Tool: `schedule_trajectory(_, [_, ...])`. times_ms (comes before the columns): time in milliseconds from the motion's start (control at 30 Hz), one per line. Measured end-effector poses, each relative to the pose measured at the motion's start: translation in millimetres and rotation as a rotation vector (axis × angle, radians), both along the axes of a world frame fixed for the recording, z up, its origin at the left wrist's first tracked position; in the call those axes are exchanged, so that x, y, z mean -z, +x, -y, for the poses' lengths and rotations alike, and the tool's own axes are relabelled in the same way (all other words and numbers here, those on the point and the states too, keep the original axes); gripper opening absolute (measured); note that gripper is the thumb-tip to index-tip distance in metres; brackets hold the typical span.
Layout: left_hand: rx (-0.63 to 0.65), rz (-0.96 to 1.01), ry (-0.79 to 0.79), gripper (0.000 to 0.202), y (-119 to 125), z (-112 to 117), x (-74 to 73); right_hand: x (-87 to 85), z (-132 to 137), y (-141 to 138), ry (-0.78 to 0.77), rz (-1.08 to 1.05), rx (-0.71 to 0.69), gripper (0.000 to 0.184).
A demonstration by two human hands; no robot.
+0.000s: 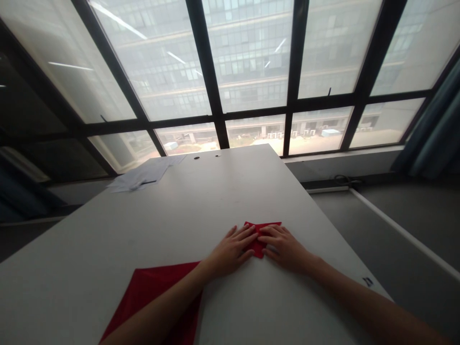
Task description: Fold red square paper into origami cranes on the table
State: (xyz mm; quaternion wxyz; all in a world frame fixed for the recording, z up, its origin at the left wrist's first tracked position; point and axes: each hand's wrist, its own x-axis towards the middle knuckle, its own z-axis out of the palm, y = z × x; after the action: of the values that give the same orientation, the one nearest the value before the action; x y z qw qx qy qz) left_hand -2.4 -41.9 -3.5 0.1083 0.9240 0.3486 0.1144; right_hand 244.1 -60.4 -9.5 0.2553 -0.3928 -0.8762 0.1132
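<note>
A small folded piece of red paper (pixel 257 247) lies flat on the white table, partly covered by both hands. On its left side rests my left hand (pixel 232 249), palm down with the fingers stretched out over the paper. My right hand (pixel 285 247) presses on the right side, its fingers extended and the fingertips close to those of the left. The paper's lower point and top edge show between and beyond the fingers. Beneath my left forearm is a larger sheet of red material (pixel 151 285).
White papers (pixel 143 173) with a dark pen-like object (pixel 149 182) lie at the table's far left. The white table (pixel 223 191) reaches toward large windows. A small dark mark (pixel 367 281) sits near the right edge. Blue curtains (pixel 427 124) hang at the right.
</note>
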Motion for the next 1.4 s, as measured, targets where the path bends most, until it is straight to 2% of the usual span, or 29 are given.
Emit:
schedule_trajectory(233, [-0.009, 0.063, 0.002, 0.051, 3, -1, -0.8, -0.9, -4, -15, 0.051, 0.005, 0.129, 0.014])
schedule_trajectory(400, [-0.126, 0.084, 0.05, 0.04, -6, -14, 8.0, -2.4, -10, -48, 0.052, 0.062, 0.219, 0.021])
schedule_trajectory(567, [-0.204, 0.141, 0.04, 0.04, -15, -26, 8.1, -2.2, -19, -73, 0.065, 0.068, 0.259, 0.022])
schedule_trajectory(700, [-0.184, 0.168, 0.011, 0.044, -16, -29, 8.8, 1.7, -22, -62, 0.076, 0.034, 0.199, 0.022])
schedule_trajectory(833, [-0.124, 0.107, 0.03, 0.043, -15, -30, 12.7, 6.1, -27, -45, 0.084, 0.001, 0.157, 0.021])
schedule_trajectory(1033, [-0.062, 0.142, 0.145, 0.04, -14, -27, 10.0, 9.4, -32, -27, 0.1, -0.005, 0.182, 0.015])
schedule_trajectory(1200, [-0.022, 0.21, 0.102, 0.029, -12, -24, 3.8, 9.0, -31, -18, 0.105, -0.006, 0.216, 0.014])
schedule_trajectory(1400, [-0.004, 0.275, 0.115, 0.021, -9, -25, 3.9, 8.8, -29, -18, 0.097, -0.028, 0.222, 0.016])
